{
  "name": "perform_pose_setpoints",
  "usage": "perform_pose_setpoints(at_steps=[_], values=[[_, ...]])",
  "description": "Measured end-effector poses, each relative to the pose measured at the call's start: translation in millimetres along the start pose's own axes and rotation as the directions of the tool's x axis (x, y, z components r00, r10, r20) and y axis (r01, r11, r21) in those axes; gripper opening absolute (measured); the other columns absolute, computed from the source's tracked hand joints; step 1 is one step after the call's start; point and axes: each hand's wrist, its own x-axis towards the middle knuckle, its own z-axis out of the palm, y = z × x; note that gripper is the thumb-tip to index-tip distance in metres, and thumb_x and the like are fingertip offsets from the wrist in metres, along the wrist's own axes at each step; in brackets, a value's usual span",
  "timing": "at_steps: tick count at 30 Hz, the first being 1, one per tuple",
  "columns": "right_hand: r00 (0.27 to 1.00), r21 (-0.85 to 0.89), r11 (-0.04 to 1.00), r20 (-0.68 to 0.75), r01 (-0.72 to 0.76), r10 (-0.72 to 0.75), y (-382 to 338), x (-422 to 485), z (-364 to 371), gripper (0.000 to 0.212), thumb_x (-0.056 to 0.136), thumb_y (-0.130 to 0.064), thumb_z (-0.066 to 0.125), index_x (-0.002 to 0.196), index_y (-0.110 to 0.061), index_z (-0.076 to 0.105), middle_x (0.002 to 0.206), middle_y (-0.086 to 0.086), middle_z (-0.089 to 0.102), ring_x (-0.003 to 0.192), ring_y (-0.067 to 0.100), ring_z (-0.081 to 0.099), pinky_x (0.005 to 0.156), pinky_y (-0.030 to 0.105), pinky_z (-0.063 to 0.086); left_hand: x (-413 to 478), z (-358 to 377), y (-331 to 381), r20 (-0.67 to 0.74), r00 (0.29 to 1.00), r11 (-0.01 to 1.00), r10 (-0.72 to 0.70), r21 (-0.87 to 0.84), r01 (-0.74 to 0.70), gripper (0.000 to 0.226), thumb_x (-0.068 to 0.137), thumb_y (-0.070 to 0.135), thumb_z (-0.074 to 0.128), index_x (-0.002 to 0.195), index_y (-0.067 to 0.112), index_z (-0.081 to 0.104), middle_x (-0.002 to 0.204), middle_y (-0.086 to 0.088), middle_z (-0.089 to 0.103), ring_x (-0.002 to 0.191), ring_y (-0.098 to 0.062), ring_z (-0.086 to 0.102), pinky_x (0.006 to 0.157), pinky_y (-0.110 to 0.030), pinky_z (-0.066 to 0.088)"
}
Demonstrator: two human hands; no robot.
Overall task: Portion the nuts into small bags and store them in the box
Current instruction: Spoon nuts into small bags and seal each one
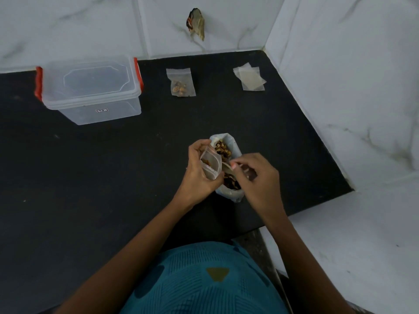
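Here my left hand (198, 171) grips a small bag (212, 166) against the large nut bag (227, 150), my right hand (257, 177) curled beside it, holding what I cannot tell.

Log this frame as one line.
step: portioning | left hand: holds small bag | right hand: fingertips pinched over nut sack, contents unclear | box: lidded | filled bag, empty bags: on counter

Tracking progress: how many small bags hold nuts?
2. One filled bag lies on the counter right of the box; the other bag is gripped in the left hand. None visible in the box.
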Motion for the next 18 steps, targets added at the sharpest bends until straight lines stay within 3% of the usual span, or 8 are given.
perform_pose_setpoints(at_steps=[3,5,8,10,14,16,18], values=[[0.987,-0.083,0.994,0.152,0.065,-0.051,-20.4,4.3,4.1,0.029,0.078,-0.033,0.063,0.099,-0.013,0.070,0.102,-0.009,0.049,0.098,0.007,0.044,0.081,0.005,0.033,0.5,-0.2,4.6,0.028,1.000,1.000,0.012,-0.016,-0.011,0.067,0.065,0.033,0.068,0.118,0.034,0.027,0.115,0.013,0.038,0.103,0.009,0.047,0.084,-0.010,0.043],[0.969,-0.174,0.981,0.245,0.082,-0.038,-20.8,7.4,7.0,0.024,0.080,-0.022,0.068,0.100,-0.011,0.070,0.110,-0.002,0.048,0.103,0.006,0.036,0.080,0.007,0.031,1.1,-1.8,5.9,0.046,0.999,1.000,0.025,-0.004,-0.025,0.068,0.065,0.035,0.067,0.119,0.035,0.025,0.116,0.012,0.037,0.102,0.008,0.048,0.084,-0.011,0.044],[0.978,-0.130,0.988,0.201,0.080,-0.052,-16.4,13.2,5.9,0.013,0.082,-0.008,0.066,0.094,-0.005,0.069,0.112,0.004,0.047,0.102,0.005,0.047,0.084,0.016,0.043,2.9,-9.2,9.9,0.071,0.997,0.999,0.027,0.026,-0.029,0.073,0.064,0.037,0.071,0.121,0.038,0.026,0.119,0.010,0.038,0.106,0.003,0.047,0.088,-0.016,0.044],[0.989,-0.064,0.997,0.145,0.044,-0.035,-14.3,18.9,2.4,0.011,0.083,-0.005,0.064,0.093,-0.003,0.068,0.109,-0.002,0.045,0.095,-0.007,0.048,0.083,0.009,0.042,4.1,-18.4,14.6,0.092,0.996,1.000,0.018,-0.008,-0.017,0.079,0.060,0.031,0.081,0.122,0.036,0.031,0.120,0.008,0.043,0.109,0.002,0.049,0.092,-0.016,0.043],[0.985,-0.020,0.997,0.155,0.079,-0.075,-11.7,29.8,-8.6,0.009,0.083,-0.002,0.062,0.091,-0.005,0.065,0.110,-0.002,0.049,0.096,-0.008,0.049,0.083,0.004,0.039,8.1,-32.4,29.9,0.032,0.998,0.973,-0.057,-0.221,0.063,0.041,0.077,0.020,0.070,0.113,0.025,0.050,0.108,0.003,0.059,0.095,-0.007,0.063,0.082,-0.024,0.053],[0.974,0.008,0.992,0.189,0.125,-0.124,-12.5,32.9,-13.3,0.009,0.082,-0.002,0.064,0.090,-0.003,0.064,0.109,0.002,0.053,0.094,-0.009,0.051,0.079,0.004,0.041,10.8,-34.1,34.4,-0.021,0.997,0.969,-0.078,-0.237,0.070,0.020,0.083,0.012,0.062,0.101,0.020,0.059,0.098,0.007,0.066,0.088,-0.007,0.066,0.074,-0.020,0.054],[0.976,0.038,0.989,0.162,0.140,-0.144,-13.6,33.7,-14.4,0.012,0.078,-0.004,0.069,0.089,-0.003,0.064,0.105,0.003,0.056,0.092,-0.005,0.055,0.077,0.007,0.045,13.3,-33.9,36.9,-0.069,0.995,0.974,-0.074,-0.221,0.057,0.012,0.084,0.006,0.059,0.089,0.016,0.064,0.092,0.011,0.069,0.086,-0.004,0.066,0.071,-0.016,0.053]])
